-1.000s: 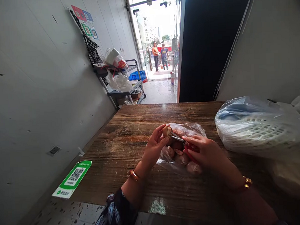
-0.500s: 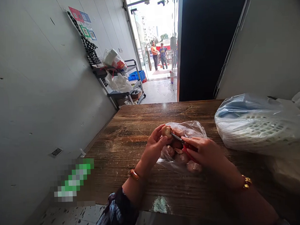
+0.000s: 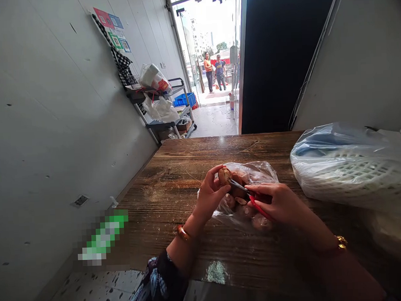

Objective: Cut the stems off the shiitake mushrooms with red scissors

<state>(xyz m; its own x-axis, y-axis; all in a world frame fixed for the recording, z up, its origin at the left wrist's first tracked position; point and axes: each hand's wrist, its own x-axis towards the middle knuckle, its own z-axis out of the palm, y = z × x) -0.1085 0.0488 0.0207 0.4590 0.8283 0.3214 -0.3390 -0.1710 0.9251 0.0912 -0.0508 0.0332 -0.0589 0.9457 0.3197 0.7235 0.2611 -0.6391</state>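
My left hand (image 3: 212, 192) pinches a brown mushroom (image 3: 224, 176) above a clear plastic bag (image 3: 265, 169). In my right hand (image 3: 277, 202) is a pair of scissors (image 3: 260, 207) with red handles, my fingers closed around them. The metal blades reach left and touch the underside of the held mushroom. Below, several more mushrooms (image 3: 260, 221) lie in or on the open bag, and a small pale cut piece (image 3: 241, 201) rests among them. My fingers hide part of the blades' handles.
The bag lies on a dark wooden table (image 3: 162, 200). At the right stands a large clear plastic bag (image 3: 349, 167) with white netting inside. A cart (image 3: 163, 123) holding bags is by the left wall. Two people (image 3: 214, 71) stand outside the glass door.
The scissors' blades have opened a little against the mushroom, which has turned in my left fingers. The whole view has shifted slightly.
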